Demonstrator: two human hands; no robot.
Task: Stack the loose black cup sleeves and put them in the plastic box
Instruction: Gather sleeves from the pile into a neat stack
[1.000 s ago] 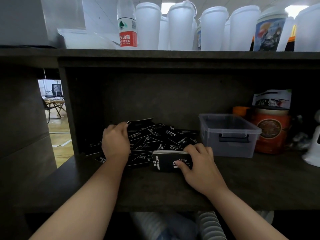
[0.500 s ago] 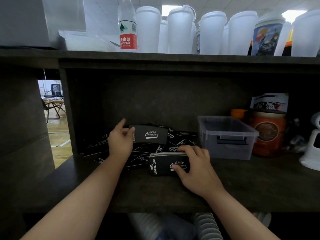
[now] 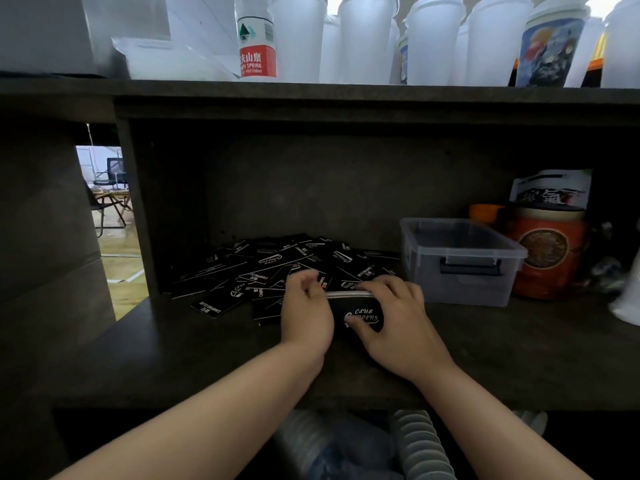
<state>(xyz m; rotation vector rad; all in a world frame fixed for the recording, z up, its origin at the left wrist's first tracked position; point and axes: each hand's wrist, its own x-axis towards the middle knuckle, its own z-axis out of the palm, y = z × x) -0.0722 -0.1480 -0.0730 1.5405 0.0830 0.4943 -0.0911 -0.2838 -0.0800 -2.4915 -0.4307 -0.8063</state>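
— Hands?
— Right hand (image 3: pixel 394 317) grips the stack (image 3: pixel 360 311) of sleeves on the shelf (image 3: pixel 173 358), fingers over its top edge, thumb on the printed face. Left hand (image 3: pixel 306 313) is curled against the stack's left end; whether it pinches anything, I cannot tell.
— The rest?
— Loose sleeves (image 3: pixel 273 268) lie scattered behind. The box (image 3: pixel 460 261) stands just right, lidless, apart from the stack.

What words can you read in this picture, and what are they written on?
"CLUB CAMPING": stack of sleeves, held by both hands.
"CAMPING CLUB": loose sleeve in the pile.
"SPRING": water bottle label, with Chinese characters above.
Bag behind the orange can: brush characters, too stylised to read.
Bottle's small print: blurred.
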